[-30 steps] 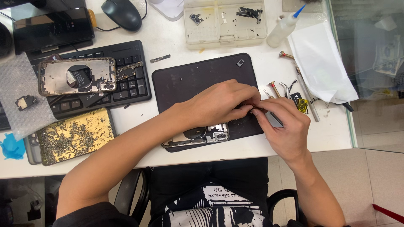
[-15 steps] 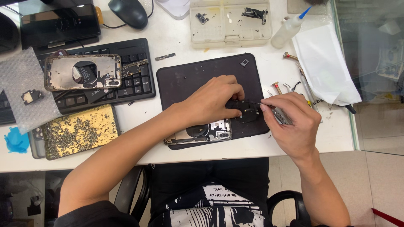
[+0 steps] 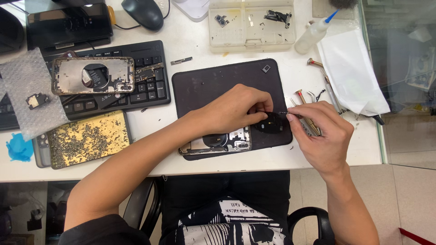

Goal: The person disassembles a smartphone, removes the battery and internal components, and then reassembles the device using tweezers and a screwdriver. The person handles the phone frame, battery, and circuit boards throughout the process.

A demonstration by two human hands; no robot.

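Both hands have shifted slightly; left hand (image 3: 236, 111) pins phone (image 3: 220, 143) near tabletop's front edge, right hand (image 3: 324, 136) pinches tweezers (image 3: 287, 113); steady, light touch best.

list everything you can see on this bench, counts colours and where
work mat: 1, black, centre of the table
opened phone: 1, silver and black inside, front edge of the mat
round part: 1, black, on the mat between the hands
phone housing: 1, metal, on the keyboard
keyboard: 1, black, left of the mat
screw tray: 1, yellow, front left
parts box: 1, clear, back centre
mouse: 1, black, back
squeeze bottle: 1, clear with blue tip, back right
bubble wrap: 1 sheet, far left
white sheet: 1, right edge
left hand: on the opened phone
right hand: holding a thin tool at the round part
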